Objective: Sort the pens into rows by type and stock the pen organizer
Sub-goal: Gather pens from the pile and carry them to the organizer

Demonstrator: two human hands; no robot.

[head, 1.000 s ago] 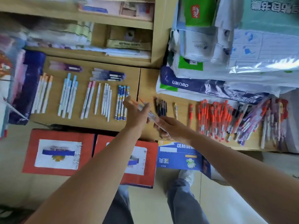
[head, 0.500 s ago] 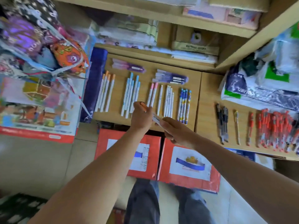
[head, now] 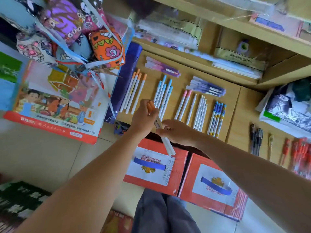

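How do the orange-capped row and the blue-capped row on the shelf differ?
Cap colour: the orange-capped row has orange caps, the blue-capped row light blue ones. Position: the orange-capped row lies further left, beside the dark blue pack; the blue-capped row lies to its right, its near ends hidden behind the left hand. Both: white barrels, lying flat, caps pointing away.

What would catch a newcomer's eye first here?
At centre, the left hand and right hand together hold white pens with orange caps. Behind them, neat rows of white pens sorted by cap colour lie on the pale wooden shelf; bright patterned fabric pouches sit upper left.
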